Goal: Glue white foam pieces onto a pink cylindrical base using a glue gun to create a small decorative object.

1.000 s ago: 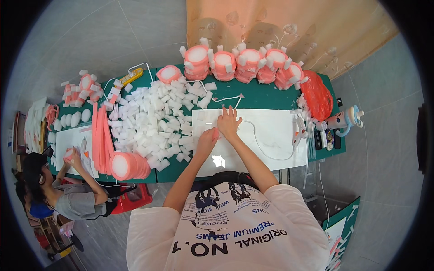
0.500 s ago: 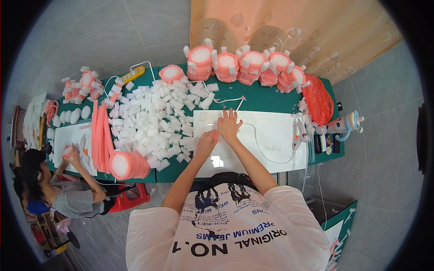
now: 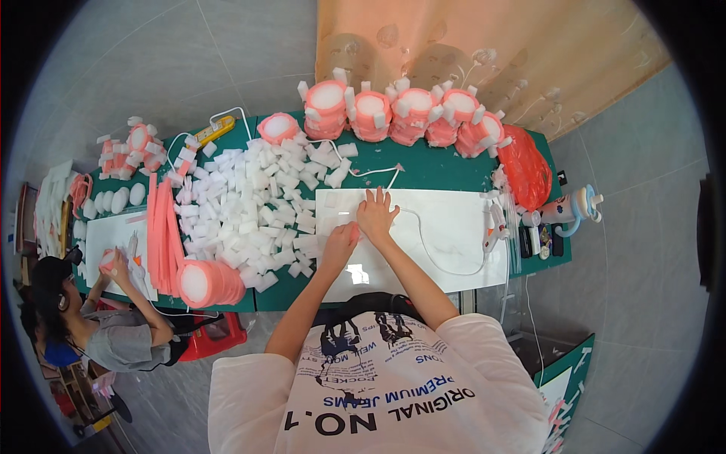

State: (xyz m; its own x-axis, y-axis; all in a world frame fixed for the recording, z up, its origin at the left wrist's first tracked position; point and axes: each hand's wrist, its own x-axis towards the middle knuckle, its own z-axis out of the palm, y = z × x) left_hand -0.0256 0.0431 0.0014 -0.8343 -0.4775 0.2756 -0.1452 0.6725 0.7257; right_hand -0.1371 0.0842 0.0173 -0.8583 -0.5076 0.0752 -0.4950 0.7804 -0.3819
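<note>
My left hand (image 3: 340,244) is closed around a small pink foam piece (image 3: 355,231), mostly hidden by the fingers, over the white board (image 3: 431,268). Beside it, just to the right and a little farther off, my right hand (image 3: 375,218) lies with fingers spread on the board; I cannot tell whether anything is under its palm. A white glue gun (image 3: 494,219) with an orange part rests at the board's right end, its white cable looping across the surface. Left of the board spreads a large heap of white foam blocks (image 3: 242,197).
Several pink rolls with white foam pieces (image 3: 327,102) line the back edge. A red plastic bag (image 3: 523,168) and a handled bottle (image 3: 569,206) stand at the right. Pink strips (image 3: 161,234) and a big pink roll (image 3: 206,284) lie left, near a co-worker (image 3: 113,333) holding a pink piece.
The whole view has shifted slightly, so the table sits a little farther left. My hands keep nearly the same pose on the board, the left still closed, the right still spread.
</note>
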